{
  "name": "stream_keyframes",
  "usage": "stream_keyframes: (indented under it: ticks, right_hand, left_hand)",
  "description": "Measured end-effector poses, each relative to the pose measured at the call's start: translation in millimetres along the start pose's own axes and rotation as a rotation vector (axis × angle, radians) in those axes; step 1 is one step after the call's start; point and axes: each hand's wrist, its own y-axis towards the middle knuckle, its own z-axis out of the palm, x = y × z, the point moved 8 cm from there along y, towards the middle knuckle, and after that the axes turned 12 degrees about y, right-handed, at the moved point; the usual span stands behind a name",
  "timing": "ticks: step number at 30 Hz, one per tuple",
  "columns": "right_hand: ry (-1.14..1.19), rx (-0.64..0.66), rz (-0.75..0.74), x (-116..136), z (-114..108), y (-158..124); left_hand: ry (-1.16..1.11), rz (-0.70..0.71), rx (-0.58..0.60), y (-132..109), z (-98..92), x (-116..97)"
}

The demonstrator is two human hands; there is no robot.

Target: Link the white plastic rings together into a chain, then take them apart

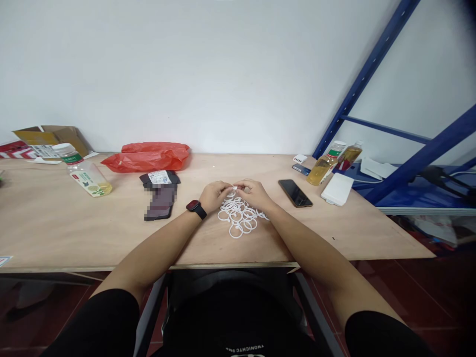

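1. Two hands: the left hand (215,195) and right hand (256,194), each grip pinching at one small white piece (234,188).
2. One pile of white rings (238,215) on the surface (208,243), just below both hands; overlap prevents an exact count.
3. One phone (295,193), one red bag (152,157).
4. Three bottles: the left bottle (86,174) holds a little yellow liquid, the front right bottle (323,169) and rear right bottle (351,153) more.
5. One open cardboard box (70,140), contents hidden.

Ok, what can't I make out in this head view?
In the head view:
White piece: its shape, mostly covered by left hand and right hand.
White rings: exact count, lost in their overlap.
Dark item: surface details, pixelated.
Label: cut off by left edge.
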Motion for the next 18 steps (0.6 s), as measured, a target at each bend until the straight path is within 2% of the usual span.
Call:
stream_keyframes:
  ticks: [4,9,12,18]
  right_hand:
    - [-0.005,0.025,-0.003,1.9,2.9,-0.9]
    - [0.025,-0.01,0.086,-7.1,4.1,-1.3]
    - [0.001,-0.043,0.091,-8.0,1.4,-0.1]
    - [0.042,-0.096,0.071,-3.9,-1.3,2.0]
  left_hand:
    - [-0.081,-0.029,0.003,-0.7,0.8,-0.4]
    - [-0.109,0.0,0.036,-0.8,1.9,-5.8]
    - [-0.127,-0.01,0.044,-0.1,3.1,-8.7]
    - [-0.484,-0.239,0.103,-0.9,18.1,2.3]
